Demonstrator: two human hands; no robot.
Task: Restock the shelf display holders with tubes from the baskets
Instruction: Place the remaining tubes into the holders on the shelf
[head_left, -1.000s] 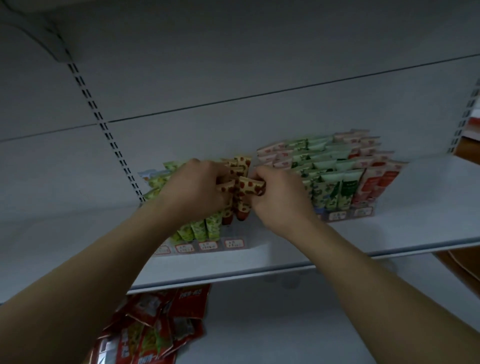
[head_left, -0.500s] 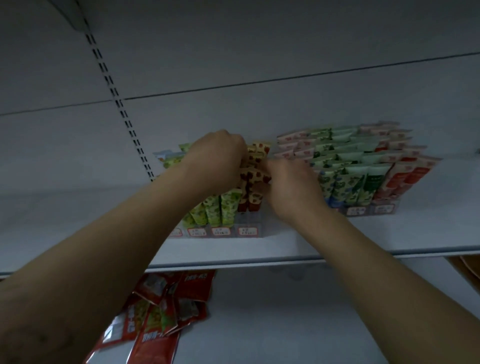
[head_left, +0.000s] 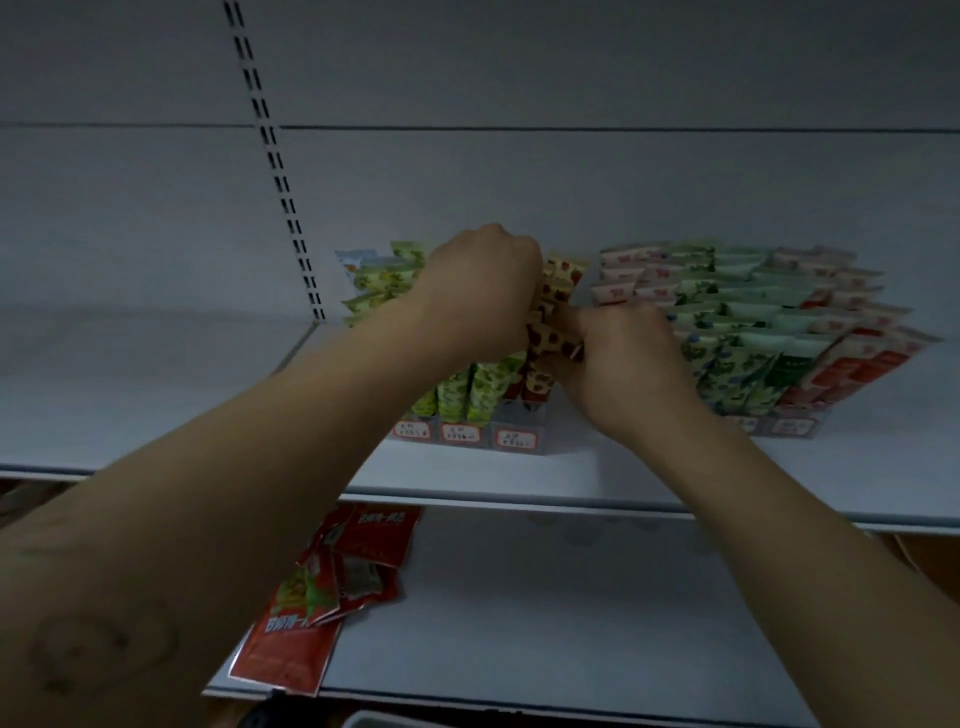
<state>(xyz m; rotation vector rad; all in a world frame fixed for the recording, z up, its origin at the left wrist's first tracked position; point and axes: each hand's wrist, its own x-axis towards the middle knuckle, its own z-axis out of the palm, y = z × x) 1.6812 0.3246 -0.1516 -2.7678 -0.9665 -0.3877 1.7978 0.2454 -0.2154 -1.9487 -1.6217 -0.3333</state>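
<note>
Tubes going into the left holder — restock looks well along

From the head view we see both hands on the strawberry-print tubes in that holder's rightmost column, up on the shelf. Our left hand curls over the upper ones, and our right hand pinches a lower one (fingertips mostly hidden). The green columns beside it and the right holder look full, so we judge this column is among the last. The baskets are out of view, so we cannot tell what remains in them.
</note>
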